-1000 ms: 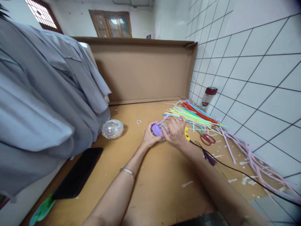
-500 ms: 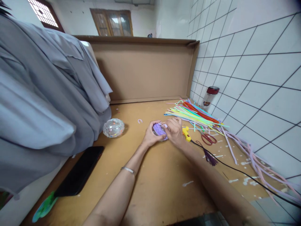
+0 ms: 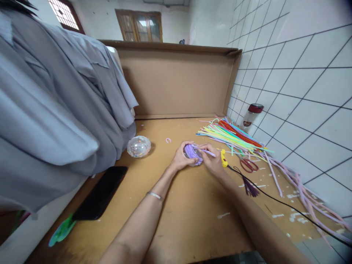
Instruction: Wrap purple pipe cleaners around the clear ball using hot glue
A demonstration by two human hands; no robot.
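My left hand (image 3: 182,157) is wrapped around a small round piece (image 3: 190,151) coiled with purple pipe cleaner, its underside clear-looking where it shows. My right hand (image 3: 214,161) pinches a loose length of purple pipe cleaner (image 3: 208,151) at the right side of that piece. The loose length sticks out to the right over the fingers. Part of the round piece is hidden behind both hands. Close to the right hand lies a yellow glue gun (image 3: 224,160), partly covered by it.
Pipe cleaners in several colours (image 3: 233,136) lie by the tiled wall, near red-handled scissors (image 3: 249,165), a dark tassel (image 3: 250,189) and a lidded jar (image 3: 252,114). Leftward are a clear faceted bowl (image 3: 139,146), a black phone (image 3: 101,194) and grey cloth (image 3: 68,110). A black cord (image 3: 277,200) crosses the right.
The purple strand now juts out to the right between the right hand's fingers, and that hand has turned and opened up from the coil. The whole view has shifted slightly.
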